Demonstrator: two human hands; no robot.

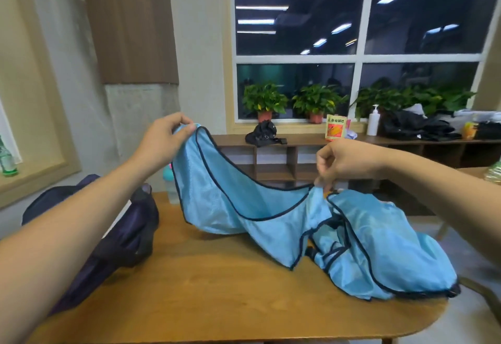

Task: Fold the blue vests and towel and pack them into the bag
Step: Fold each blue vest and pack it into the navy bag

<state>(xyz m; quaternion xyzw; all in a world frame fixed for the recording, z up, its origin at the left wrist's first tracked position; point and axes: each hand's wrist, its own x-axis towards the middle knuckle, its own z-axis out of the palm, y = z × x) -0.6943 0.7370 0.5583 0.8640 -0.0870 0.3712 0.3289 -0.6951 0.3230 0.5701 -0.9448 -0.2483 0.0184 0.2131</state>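
Observation:
A light blue vest [222, 202] with dark trim hangs stretched above the wooden table [217, 295]. My left hand [165, 140] pinches its upper left corner, raised high. My right hand [341, 162] pinches another part of the same vest lower down, near the table's right half. A crumpled heap of more blue vests [379, 246] lies on the table at the right, under my right hand. A dark purple bag [122, 238] slumps at the table's left edge, partly behind my left forearm. No towel can be made out.
A pale bottle with a teal cap [170, 186] stands behind the lifted vest. A low wooden shelf [292, 153] runs along the far wall with a black pouch [264, 133], a carton, a pump bottle [373, 121] and dark clothing. Potted plants line the windowsill.

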